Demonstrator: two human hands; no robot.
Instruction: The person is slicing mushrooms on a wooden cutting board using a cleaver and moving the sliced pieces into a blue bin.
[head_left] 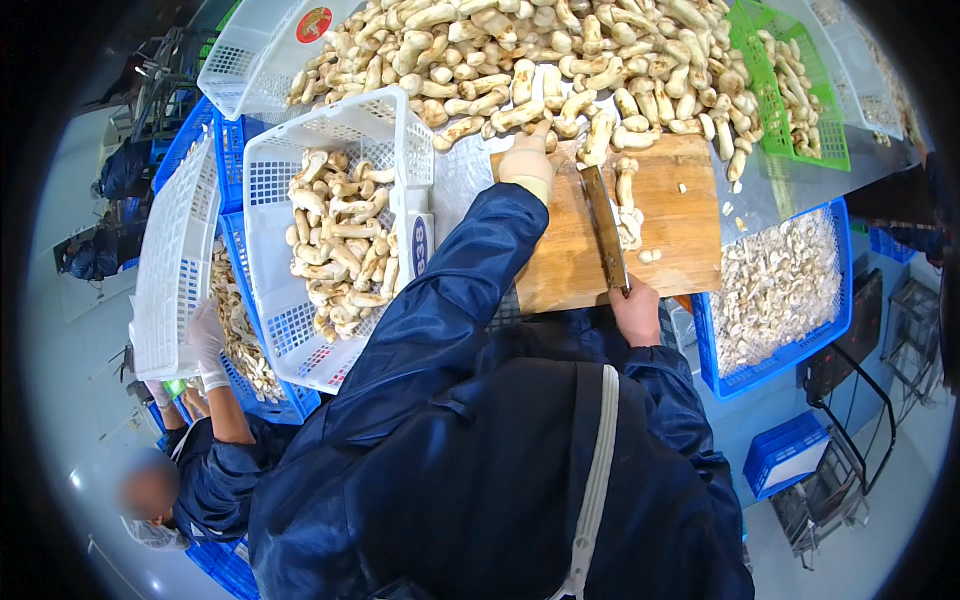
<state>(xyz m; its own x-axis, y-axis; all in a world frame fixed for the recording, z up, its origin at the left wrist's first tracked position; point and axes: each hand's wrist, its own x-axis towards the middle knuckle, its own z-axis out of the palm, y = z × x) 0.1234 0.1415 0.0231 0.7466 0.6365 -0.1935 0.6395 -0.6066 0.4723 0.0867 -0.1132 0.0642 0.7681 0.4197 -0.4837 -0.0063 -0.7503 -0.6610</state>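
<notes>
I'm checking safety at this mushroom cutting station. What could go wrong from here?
The left hand reaches into the mushroom pile just beside the cleaver held by the right hand; a careless chop could catch its fingers. Cut pieces near the cutting board edge could roll off. The tilted white basket might spill mushrooms.

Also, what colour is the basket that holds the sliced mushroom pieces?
Blue: the basket shows best in the head view.

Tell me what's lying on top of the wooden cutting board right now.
On the cutting board: a cleaver held by the right hand, and mushroom pieces beside the blade. The blue sleeve covers the board's near left corner.
</notes>
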